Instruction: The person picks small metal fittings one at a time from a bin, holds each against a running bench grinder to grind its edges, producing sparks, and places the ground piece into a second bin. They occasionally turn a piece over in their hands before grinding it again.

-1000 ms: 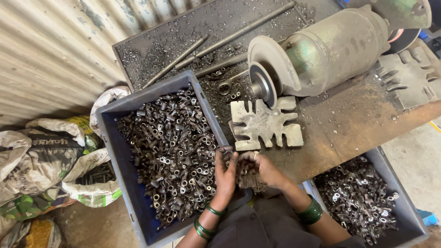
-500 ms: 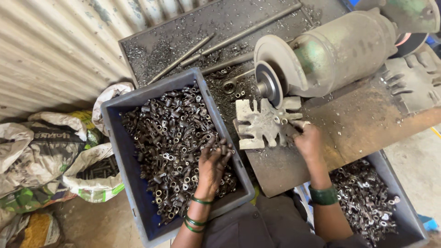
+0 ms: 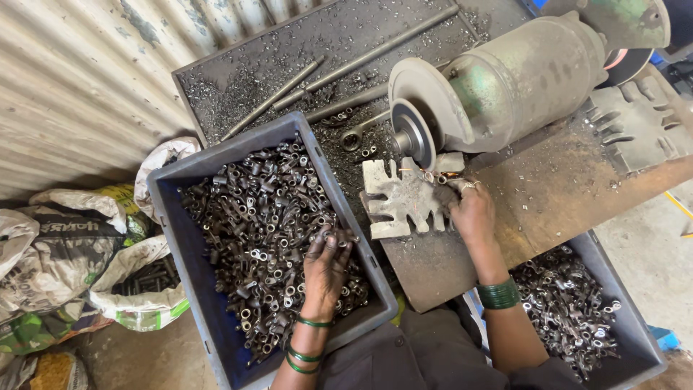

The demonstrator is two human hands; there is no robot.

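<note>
Head view: right hand [image 3: 471, 211] is now pinching a small metal part [image 3: 442, 178] against the grinding wheel [image 3: 413, 134], just beyond its fingertips, having advanced from the slotted plate [image 3: 401, 196]. Left hand [image 3: 326, 264], fingers curled, is grasping parts in the blue bin [image 3: 189, 238].

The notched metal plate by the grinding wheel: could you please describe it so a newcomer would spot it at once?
Find the big grey bench grinder. Just below its wheel lies the notched metal plate, flat on the rusty bench, with the right hand at its edge. Its pale, comb-like slotted outline sets it apart from the darker plate farther right.
</note>
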